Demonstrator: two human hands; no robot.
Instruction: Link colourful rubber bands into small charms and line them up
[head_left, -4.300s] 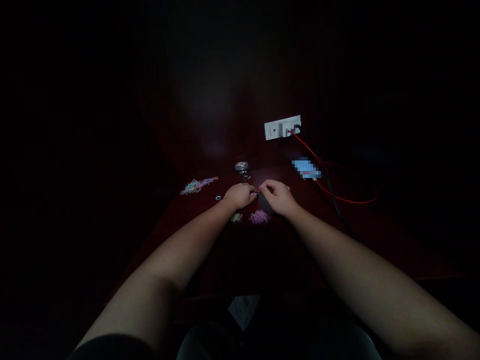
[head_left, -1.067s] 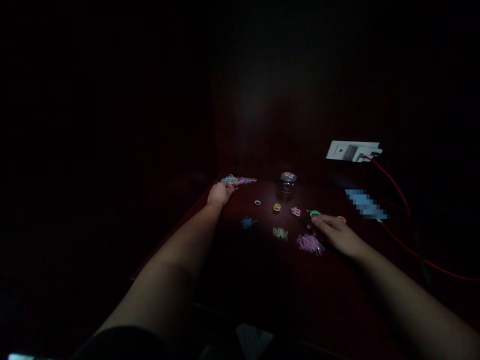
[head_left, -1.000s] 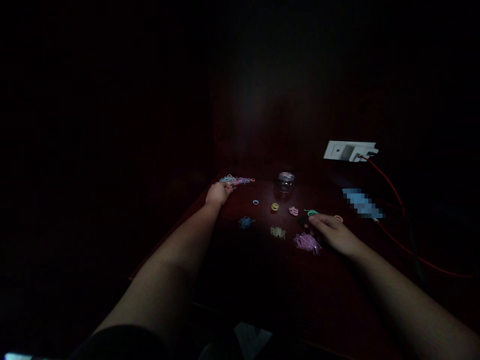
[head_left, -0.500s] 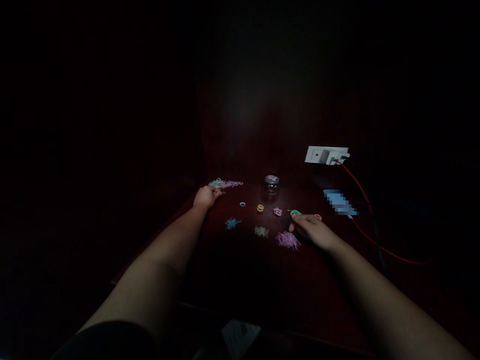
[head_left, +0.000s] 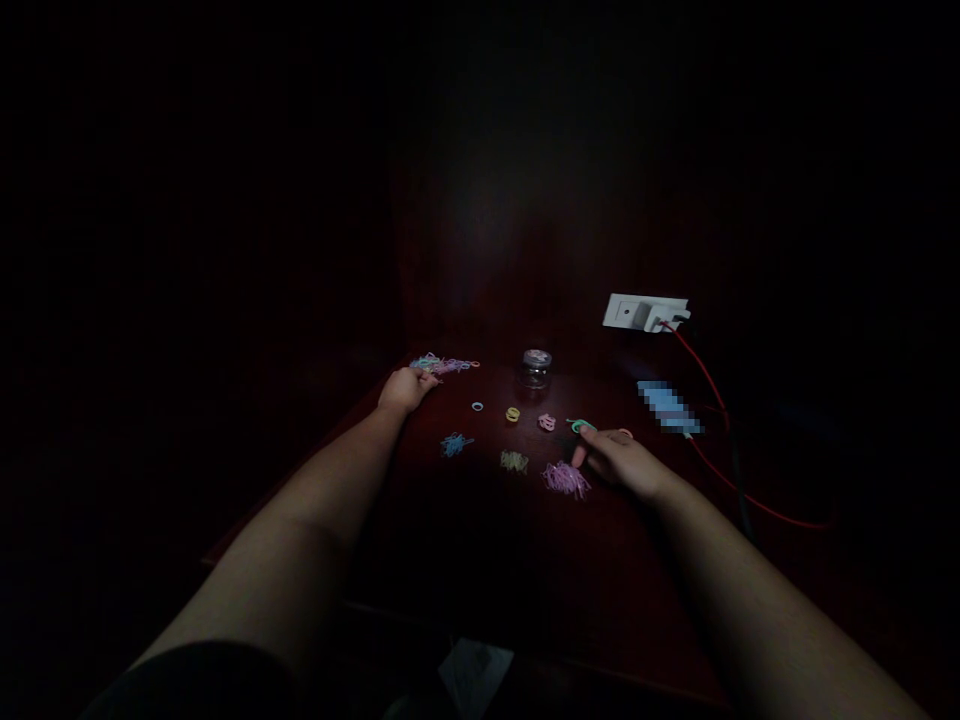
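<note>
Over at the far left, my left hand (head_left: 406,388) is closed in a pinch at the near edge of a mixed pile of coloured rubber bands (head_left: 450,367). A small band seems to show at its fingertips, its colour too dim to tell. My right hand (head_left: 619,462) rests over the right side, index fingertip at the green rubber bands (head_left: 581,426), thumb apart and lower. Beside it lies a heap of purple bands (head_left: 566,479). Farther left are pink bands (head_left: 547,423), yellow bands (head_left: 512,414), a pale blue band (head_left: 478,406), a yellowish heap (head_left: 514,461) and a blue heap (head_left: 454,445).
A clear lidded jar (head_left: 536,369) stands at the back of the dark red table (head_left: 480,540). At right lie a blurred-out phone (head_left: 667,406) and a red cable (head_left: 705,368), which runs to a charger in the wall socket (head_left: 626,311). An orange band (head_left: 625,434) is partly behind my right hand.
The whole view has shifted slightly, so everything sits a little farther left. Both hands stay by the same bands, with my right fingers slightly lower against the green ones.
</note>
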